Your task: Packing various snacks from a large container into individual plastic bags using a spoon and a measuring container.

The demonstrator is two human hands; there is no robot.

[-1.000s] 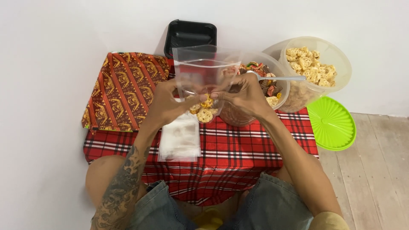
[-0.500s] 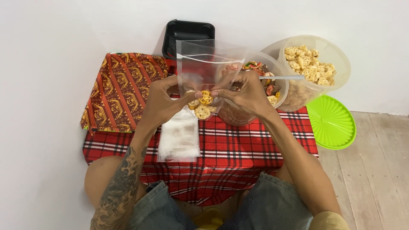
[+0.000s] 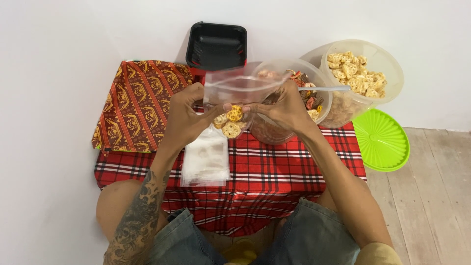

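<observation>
1. Head view: the left hand (image 3: 189, 114) and the right hand (image 3: 279, 109) both pinch a clear plastic bag (image 3: 240, 91), fingers closed on its lower part, above the far edge of the plaid cloth (image 3: 274, 172).
2. The bag's wheel-shaped snacks (image 3: 230, 122) bunch at the bottom (its mouth looks open); a tilt or loosened pinch could spill them.

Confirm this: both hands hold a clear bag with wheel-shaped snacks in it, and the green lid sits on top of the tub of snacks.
One detail is wrong. In the head view the green lid is not on the tub; it lies beside it on the floor, and the tub stands open. The rest holds: the left hand and right hand hold the clear bag with wheel-shaped snacks in it.
</observation>
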